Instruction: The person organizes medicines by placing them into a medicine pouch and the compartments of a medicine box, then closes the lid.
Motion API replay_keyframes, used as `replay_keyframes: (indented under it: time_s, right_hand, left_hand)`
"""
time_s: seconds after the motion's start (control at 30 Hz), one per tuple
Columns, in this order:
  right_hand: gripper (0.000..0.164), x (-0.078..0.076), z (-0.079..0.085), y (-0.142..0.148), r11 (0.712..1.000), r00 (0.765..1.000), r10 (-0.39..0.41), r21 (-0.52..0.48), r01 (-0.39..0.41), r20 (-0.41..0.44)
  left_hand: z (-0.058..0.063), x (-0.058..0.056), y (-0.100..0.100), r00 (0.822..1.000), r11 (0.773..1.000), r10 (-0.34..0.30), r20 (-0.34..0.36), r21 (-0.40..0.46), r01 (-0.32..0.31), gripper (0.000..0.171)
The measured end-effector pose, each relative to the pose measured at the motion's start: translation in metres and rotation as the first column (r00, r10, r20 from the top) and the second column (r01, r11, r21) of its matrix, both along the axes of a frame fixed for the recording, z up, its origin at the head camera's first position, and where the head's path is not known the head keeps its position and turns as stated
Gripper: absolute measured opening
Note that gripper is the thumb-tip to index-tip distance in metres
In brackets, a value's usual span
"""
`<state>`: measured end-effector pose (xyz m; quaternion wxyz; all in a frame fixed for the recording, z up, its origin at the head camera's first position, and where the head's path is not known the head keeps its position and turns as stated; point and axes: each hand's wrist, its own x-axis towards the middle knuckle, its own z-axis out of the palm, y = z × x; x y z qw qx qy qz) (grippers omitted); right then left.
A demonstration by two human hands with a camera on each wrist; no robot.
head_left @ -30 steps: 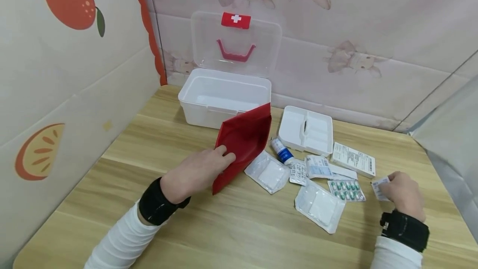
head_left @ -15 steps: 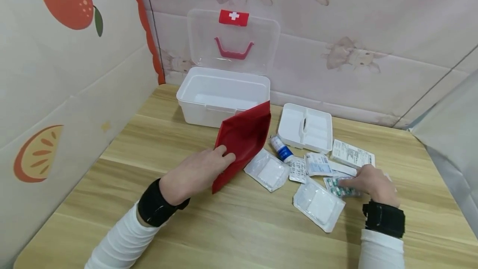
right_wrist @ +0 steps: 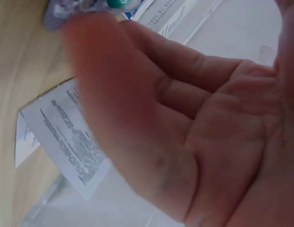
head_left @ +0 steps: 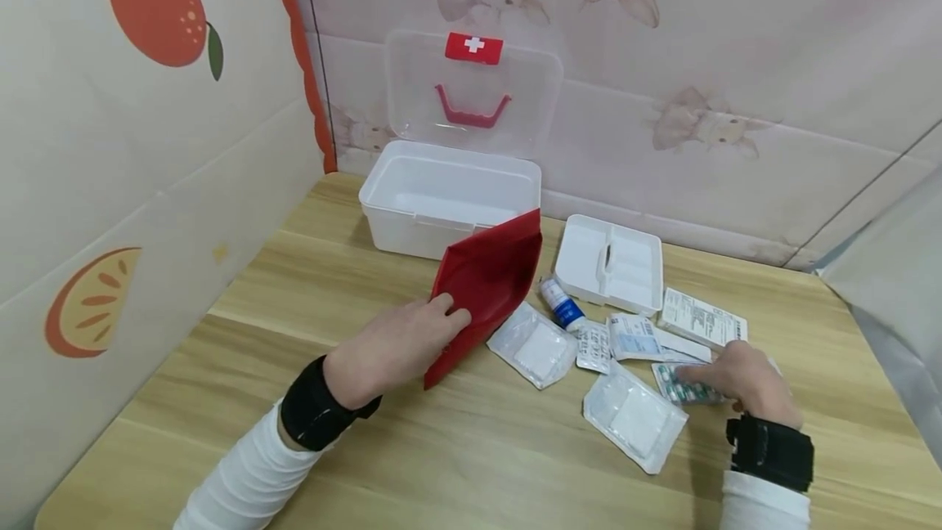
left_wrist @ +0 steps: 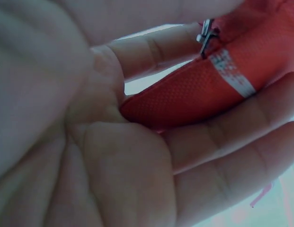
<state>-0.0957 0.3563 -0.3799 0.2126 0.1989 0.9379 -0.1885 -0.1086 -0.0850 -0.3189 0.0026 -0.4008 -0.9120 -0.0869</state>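
Black bands (head_left: 320, 403) encircle both wrists over white sleeves (head_left: 243, 460). The near part of the wooden table (head_left: 471, 464) lies between the forearms.

The left hand (head_left: 397, 342) grips the red pouch (head_left: 489, 276) at its near left edge, with that edge between the fingers. The pouch is tilted, its mouth gaping to the right. A zip pull (left_wrist: 206, 40) and a whitish printed band (left_wrist: 232, 73) show on it in the left wrist view.

The right hand (head_left: 754, 383) is bent over the right end of the green capsule blister (head_left: 673, 381). The thumb lies across the blister; whether the fingers pinch it cannot be told. In the right wrist view, a folded printed sheet (right_wrist: 66, 127) appears beside the thumb.

One gauze pack (head_left: 636, 419) lies nearest the table's front edge, left of the right hand. A second gauze pack (head_left: 537, 348) lies just right of the pouch. Beyond them, a silver blister (head_left: 592, 346) lies next to a blue-and-white packet (head_left: 634, 337), which overlaps a white strip (head_left: 684, 346). A bottle (head_left: 562, 305) rests on its side near the tray. A carton (head_left: 702, 317) lies flat beyond the right hand.

Farther back stands the divided white tray (head_left: 633, 268). To its left, the white case (head_left: 412, 227) stands partly behind the pouch, with its clear lid (head_left: 405, 88) raised; the lid bears a red handle (head_left: 473, 117) and a red clasp (head_left: 474, 47) with a white cross. A rabbit-print sheet (head_left: 611, 129) covers the rear wall.
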Motion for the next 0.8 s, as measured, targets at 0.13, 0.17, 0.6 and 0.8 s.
replay_keyframes:
  time_s: [0.13,0.17,0.6,0.8]
  right_hand:
    - [0.056,0.0005,-0.0016,0.0011,1.0,1.0,0.007,0.013,-0.007,0.002]
    - [0.055,0.0007,-0.0021,0.0016,1.0,1.0,0.011,0.011,-0.011,-0.004]
    - [0.049,0.0003,-0.0075,0.0079,1.0,0.998,0.017,0.002,-0.016,-0.065]
    - [0.066,-0.0003,0.0005,0.0074,1.0,0.992,0.004,-0.02,-0.006,-0.125]
  left_hand:
    - [-0.0007,0.0001,0.0009,1.0,1.0,0.008,0.02,0.011,-0.008,0.036]
    - [-0.0007,0.0001,0.0012,1.0,1.0,0.01,0.023,0.01,-0.01,0.036]
    - [0.0016,0.0013,0.0021,0.998,0.999,0.035,0.059,-0.015,-0.034,0.04]
    - [0.0026,0.0016,0.0017,0.998,0.999,0.035,0.045,-0.022,-0.034,0.039]
